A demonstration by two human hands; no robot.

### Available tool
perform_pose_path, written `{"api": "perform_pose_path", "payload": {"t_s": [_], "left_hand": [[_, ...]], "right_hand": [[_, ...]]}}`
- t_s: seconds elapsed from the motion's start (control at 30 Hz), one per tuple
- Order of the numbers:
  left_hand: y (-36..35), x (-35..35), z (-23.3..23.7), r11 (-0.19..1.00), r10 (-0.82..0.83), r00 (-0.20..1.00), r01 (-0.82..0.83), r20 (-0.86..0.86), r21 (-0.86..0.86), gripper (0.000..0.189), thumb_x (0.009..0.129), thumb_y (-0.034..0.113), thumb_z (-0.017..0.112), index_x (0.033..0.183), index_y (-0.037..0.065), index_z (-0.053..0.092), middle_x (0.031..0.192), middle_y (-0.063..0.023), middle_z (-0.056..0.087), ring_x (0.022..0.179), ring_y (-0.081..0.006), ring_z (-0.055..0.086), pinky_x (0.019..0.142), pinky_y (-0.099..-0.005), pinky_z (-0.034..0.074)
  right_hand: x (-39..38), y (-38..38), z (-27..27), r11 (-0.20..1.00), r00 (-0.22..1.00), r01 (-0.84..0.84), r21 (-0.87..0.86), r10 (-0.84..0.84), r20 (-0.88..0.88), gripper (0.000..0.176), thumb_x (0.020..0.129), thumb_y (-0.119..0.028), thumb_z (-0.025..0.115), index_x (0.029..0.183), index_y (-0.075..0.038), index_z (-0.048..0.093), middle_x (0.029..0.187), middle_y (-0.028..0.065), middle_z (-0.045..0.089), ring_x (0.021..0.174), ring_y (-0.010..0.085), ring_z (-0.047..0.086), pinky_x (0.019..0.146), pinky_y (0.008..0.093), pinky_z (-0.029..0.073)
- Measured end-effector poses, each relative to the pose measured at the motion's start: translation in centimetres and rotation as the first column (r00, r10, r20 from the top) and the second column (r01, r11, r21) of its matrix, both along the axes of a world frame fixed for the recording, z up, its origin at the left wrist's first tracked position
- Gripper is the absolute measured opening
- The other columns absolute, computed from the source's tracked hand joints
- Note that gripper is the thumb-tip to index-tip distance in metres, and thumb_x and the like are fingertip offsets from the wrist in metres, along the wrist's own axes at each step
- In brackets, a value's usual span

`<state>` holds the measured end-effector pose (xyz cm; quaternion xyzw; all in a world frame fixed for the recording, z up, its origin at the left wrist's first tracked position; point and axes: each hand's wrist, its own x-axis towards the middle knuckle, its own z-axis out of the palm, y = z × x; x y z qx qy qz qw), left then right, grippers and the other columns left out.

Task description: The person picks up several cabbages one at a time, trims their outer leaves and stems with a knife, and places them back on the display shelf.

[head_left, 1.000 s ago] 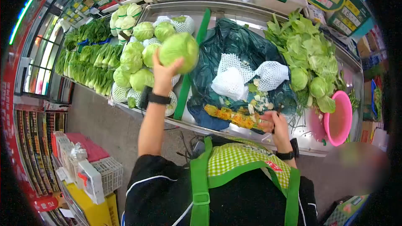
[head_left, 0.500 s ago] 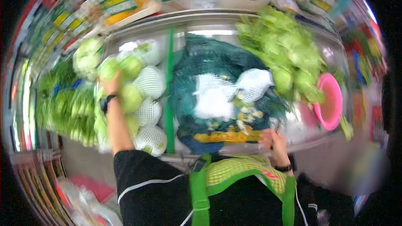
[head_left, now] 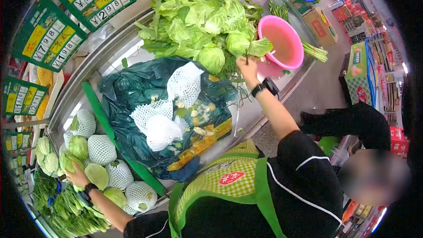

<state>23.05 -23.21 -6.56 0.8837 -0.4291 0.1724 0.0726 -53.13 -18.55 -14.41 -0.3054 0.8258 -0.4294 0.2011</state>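
Observation:
My left hand (head_left: 78, 176) is at the lower left, its fingers round a pale green cabbage (head_left: 68, 161) in a group of cabbages. Several of its neighbours wear white foam nets (head_left: 102, 149). My right hand (head_left: 248, 71) is closed on a thin dark tool (head_left: 246, 54) that points upward; its exact kind is not clear. It is beside the loose cabbage leaves (head_left: 207, 17) and a round cabbage head (head_left: 238, 42), left of a pink basin (head_left: 282, 39) with murky liquid. Empty foam nets (head_left: 158, 125) lie on a dark green plastic bag (head_left: 132, 92) between my arms.
A green divider (head_left: 103, 119) separates the cabbages from the bag on the metal counter (head_left: 286, 89). Leafy greens (head_left: 66, 207) lie at lower left. Price signs (head_left: 94, 0) stand along the far side. Another person's dark sleeve (head_left: 352, 123) shows at right.
The view has swung to the right. My right hand has moved from the bag's front edge to the loose leaves near the basin. My left hand is still among the cabbages.

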Motion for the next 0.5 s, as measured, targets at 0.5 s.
{"api": "perform_pose_path", "payload": {"t_s": [0.5], "left_hand": [[21.9,-26.9,4.5,0.973,-0.093,0.177,-0.192,-0.98,-0.127,0.035,0.085,0.021,0.054,0.114,0.003,0.049,0.107,-0.009,0.056,0.09,-0.018,0.056,0.069,-0.0252,0.046]], "right_hand": [[-6.5,-7.9,-3.8,0.894,0.601,0.447,-0.041,-0.266,0.754,0.1,0.06,-0.039,0.075,0.134,-0.024,0.01,0.112,0.0077,0.043,0.083,0.0232,0.047,0.048,0.035,0.038]]}}
